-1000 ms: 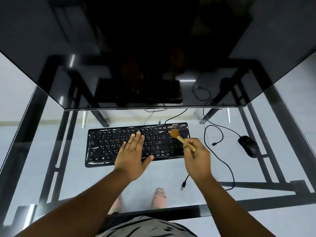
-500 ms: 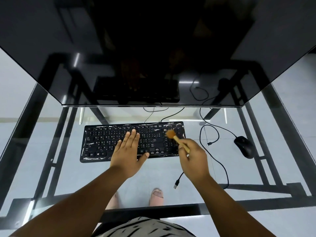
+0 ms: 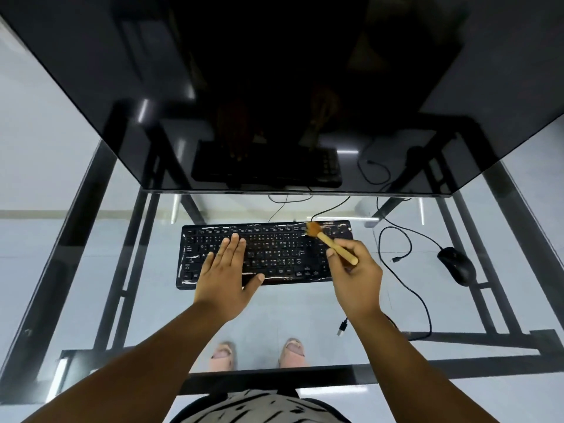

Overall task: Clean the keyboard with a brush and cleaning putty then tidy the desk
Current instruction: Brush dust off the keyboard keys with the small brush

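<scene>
Left hand (image 3: 227, 277) lies flat, palm down, fingers straight and together on the left-centre keys of the black keyboard (image 3: 274, 254), thumb spread toward the near edge; it holds nothing. Right hand (image 3: 357, 279) has its fingers curled round the pale wooden handle of a small brush (image 3: 328, 241); the handle's butt end shows past the knuckles, and the middle of the handle is covered by the fingers. The orange-brown bristles point away from the person and touch the top row of keys near the keyboard's far right corner, up and left of the gripping hand. Keyboard sits flat on the glass desk (image 3: 305, 303), parallel to its near edge; whitish smears run along its rim, and the key legends are too small to read. The left hand hides part of the lower left key rows, the right hand the lower right corner. No cleaning putty can be made out. A large dark monitor (image 3: 274, 87) fills the upper frame, its top and sides cut off; its screen shows a dim reflection of the keyboard and hands. Through the glass, dark frame bars and two feet in light slippers (image 3: 293, 352) are visible. Right of the keyboard, a loose black cable (image 3: 407, 248) loops across the glass with a USB plug (image 3: 342, 326) lying free near the right wrist. Farther right, well apart from the keyboard, sits a black mouse (image 3: 456, 265).
</scene>
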